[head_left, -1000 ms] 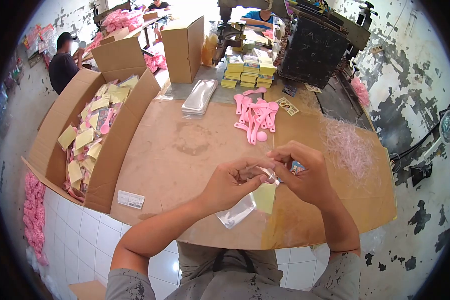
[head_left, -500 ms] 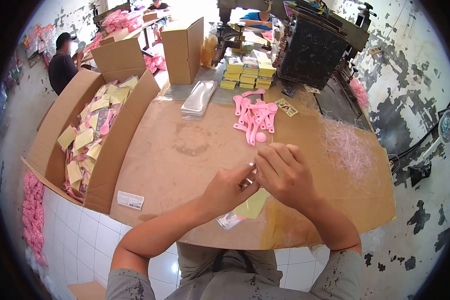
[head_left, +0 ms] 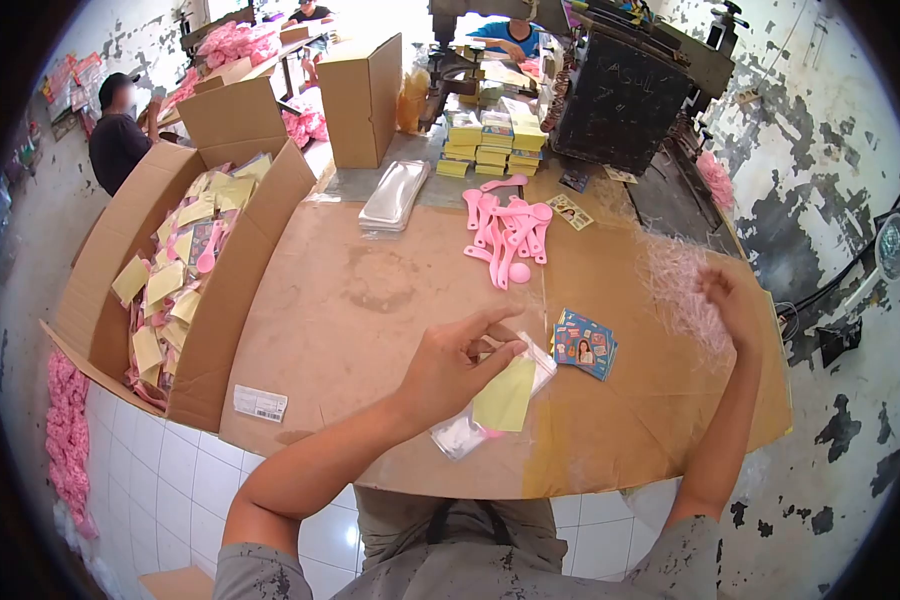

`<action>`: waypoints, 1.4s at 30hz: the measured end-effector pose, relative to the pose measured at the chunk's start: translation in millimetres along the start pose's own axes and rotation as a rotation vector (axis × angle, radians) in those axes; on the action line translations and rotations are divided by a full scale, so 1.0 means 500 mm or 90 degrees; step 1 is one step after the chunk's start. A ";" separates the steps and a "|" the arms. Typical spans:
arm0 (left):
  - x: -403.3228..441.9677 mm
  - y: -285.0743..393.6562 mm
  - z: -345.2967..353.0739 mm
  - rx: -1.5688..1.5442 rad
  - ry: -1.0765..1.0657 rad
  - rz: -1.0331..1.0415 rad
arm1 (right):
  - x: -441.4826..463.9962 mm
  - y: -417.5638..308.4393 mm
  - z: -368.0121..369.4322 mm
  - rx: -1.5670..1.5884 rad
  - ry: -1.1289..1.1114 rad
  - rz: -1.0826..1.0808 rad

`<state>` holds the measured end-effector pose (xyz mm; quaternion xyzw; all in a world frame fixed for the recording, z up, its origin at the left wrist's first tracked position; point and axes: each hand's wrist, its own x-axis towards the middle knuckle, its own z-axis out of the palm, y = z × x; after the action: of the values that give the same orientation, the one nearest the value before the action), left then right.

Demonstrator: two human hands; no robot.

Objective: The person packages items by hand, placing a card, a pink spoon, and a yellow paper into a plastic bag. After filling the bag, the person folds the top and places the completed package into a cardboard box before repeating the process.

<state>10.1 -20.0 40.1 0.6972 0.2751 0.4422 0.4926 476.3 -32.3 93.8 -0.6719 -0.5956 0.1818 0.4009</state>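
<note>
My left hand [head_left: 455, 368] is over a clear plastic bag [head_left: 455, 438], thumb and forefinger apart near the bag's upper end. A pale yellow card [head_left: 504, 398] shows in or on the bag, with a bit of pink beneath. Whether the thumb touches the bag, I cannot tell. My right hand [head_left: 732, 305] is out to the right, fingers loosely bent and apart, at the edge of a heap of thin clear plastic strips [head_left: 685, 290]. Between the hands lies a small stack of blue printed cards [head_left: 583, 345]. Pink spoons [head_left: 510, 235] are piled beyond.
A large open carton [head_left: 240, 290] at left holds packed bags with yellow cards and spoons. Flat clear bags [head_left: 395, 195] lie behind, near card stacks [head_left: 495, 140]. A dark machine [head_left: 620, 95] stands at the back. Other people sit farther off.
My hands were together over the bag and have separated. The right hand has swung right to the plastic strips, uncovering the blue cards. My left thumb and forefinger have parted.
</note>
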 end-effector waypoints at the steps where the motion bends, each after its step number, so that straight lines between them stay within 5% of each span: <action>1: 0.000 0.003 -0.001 -0.001 0.003 -0.008 | 0.003 0.041 -0.002 -0.205 0.108 -0.113; 4: 0.001 -0.018 0.005 -0.041 0.034 -0.026 | -0.024 0.067 0.007 -0.577 0.282 -0.294; 6: 0.001 -0.036 0.009 -0.067 0.047 -0.059 | -0.050 0.017 0.006 -0.496 0.206 -0.217; 9: 0.012 -0.037 -0.001 -0.089 0.023 -0.134 | -0.020 0.032 -0.028 0.212 -0.065 0.031; 12: 0.016 -0.023 -0.010 -0.126 -0.008 -0.172 | 0.038 0.120 -0.022 -0.113 0.027 0.025; 15: 0.017 -0.025 -0.009 -0.157 -0.020 -0.171 | 0.033 0.118 -0.009 -0.655 0.311 -0.399; 18: 0.016 -0.033 -0.008 -0.150 -0.044 -0.167 | 0.041 0.111 -0.080 0.010 -0.052 -0.195; 20: 0.015 -0.029 -0.008 -0.140 -0.058 -0.163 | 0.052 0.154 -0.112 0.182 -0.083 -0.180; 22: 0.015 -0.030 -0.009 -0.134 -0.068 -0.166 | 0.047 0.176 -0.085 -0.119 -0.035 -0.116; 23: 0.016 -0.030 -0.009 -0.132 -0.074 -0.166 | 0.029 0.194 -0.048 -0.505 0.032 -0.051; 25: 0.016 -0.029 -0.010 -0.127 -0.080 -0.169 | 0.017 0.162 -0.017 -0.764 0.072 -0.036; 27: 0.016 -0.031 -0.010 -0.127 -0.082 -0.171 | 0.000 0.087 -0.048 -0.515 0.004 -0.147; 30: 0.015 -0.035 -0.009 -0.136 -0.086 -0.179 | -0.034 -0.073 -0.050 0.198 -0.151 -0.024; 32: 0.016 -0.039 -0.009 -0.150 -0.093 -0.190 | -0.006 -0.018 -0.064 0.347 -0.094 0.114; 34: 0.016 -0.031 -0.010 -0.136 -0.095 -0.203 | 0.013 0.062 -0.063 -0.053 -0.042 0.149; 35: 0.017 -0.028 -0.011 -0.128 -0.096 -0.210 | -0.001 0.113 -0.048 -0.521 -0.012 0.107; 37: 0.018 -0.034 -0.010 -0.144 -0.074 -0.188 | -0.016 0.099 -0.037 -0.767 0.035 -0.036; 39: 0.017 -0.035 -0.008 -0.146 -0.059 -0.183 | -0.029 -0.042 -0.013 -0.317 0.057 -0.192; 42: 0.019 -0.025 -0.015 -0.130 -0.057 -0.205 | -0.009 -0.028 0.020 -0.102 0.130 -0.011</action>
<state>8.5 -4.5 32.5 0.6095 0.3147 0.3515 0.6371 459.0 -33.8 97.1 -0.7117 -0.5701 0.0604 0.4060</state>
